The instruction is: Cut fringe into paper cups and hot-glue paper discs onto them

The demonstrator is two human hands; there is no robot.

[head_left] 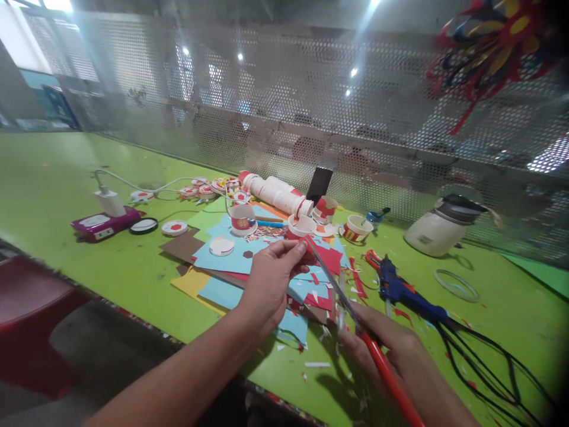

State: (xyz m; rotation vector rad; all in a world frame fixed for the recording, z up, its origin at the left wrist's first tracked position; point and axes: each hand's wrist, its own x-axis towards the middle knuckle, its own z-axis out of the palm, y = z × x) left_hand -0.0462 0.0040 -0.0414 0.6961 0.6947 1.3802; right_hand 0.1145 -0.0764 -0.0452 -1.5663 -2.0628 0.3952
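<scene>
scissors 1, right hand | red paper 1, left hand

Two hands are seen, one pair of scissors, one glue gun, and four upright paper cups.

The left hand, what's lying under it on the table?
Under the left hand lie overlapping paper sheets: blue, red, yellow and brown, on the green table. Its fingers pinch a red piece at the scissors. The sheets directly beneath the palm are covered.
</scene>
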